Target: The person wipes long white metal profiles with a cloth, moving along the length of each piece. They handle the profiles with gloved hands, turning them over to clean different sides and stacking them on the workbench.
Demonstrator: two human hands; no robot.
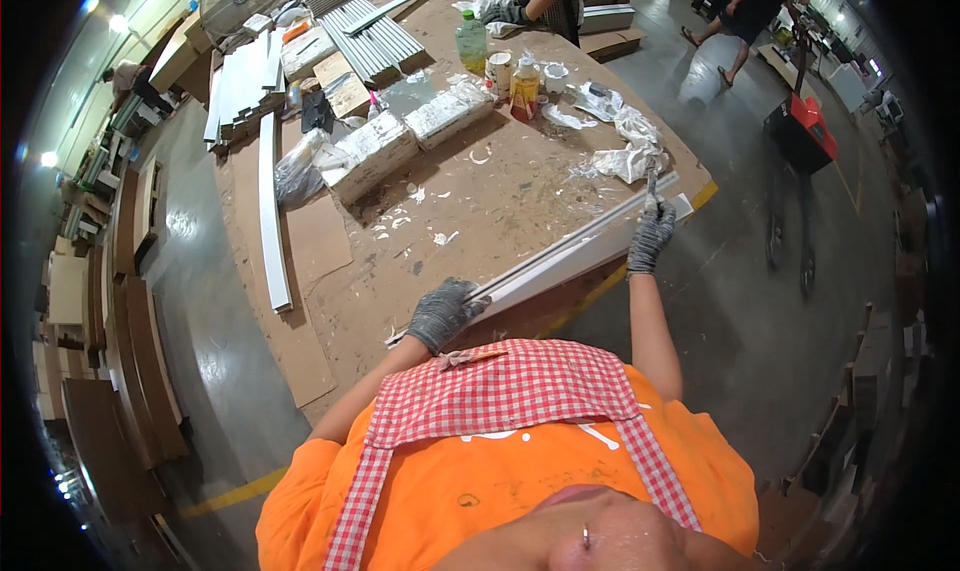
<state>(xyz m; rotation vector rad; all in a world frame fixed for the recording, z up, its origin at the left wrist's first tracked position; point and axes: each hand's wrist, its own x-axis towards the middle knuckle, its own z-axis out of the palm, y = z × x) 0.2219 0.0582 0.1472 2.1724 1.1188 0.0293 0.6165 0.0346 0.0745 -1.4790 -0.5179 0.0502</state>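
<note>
A long white grooved strip [560, 261] lies slantwise along the near edge of the table. My left hand [445, 314], in a grey glove, is closed around its left end. Close to the strip's right end is my right hand [652, 235], also gloved in grey, with its fingers closed. From the top of that fist sticks a slim, pale tool [652, 182]; its exact kind is too small to make out. Just beyond it sits a crumpled white cloth [632, 149], smeared like the tabletop.
The brown table [420, 241] carries white-spattered blocks [375, 156], a green-capped bottle [470, 43], a bottle of yellow liquid [525, 88], cups and stacked metal profiles [370, 41]. Another white strip [270, 211] lies left. Across the table works another gloved person [510, 13]. A red-and-black pallet jack [803, 136] stands right.
</note>
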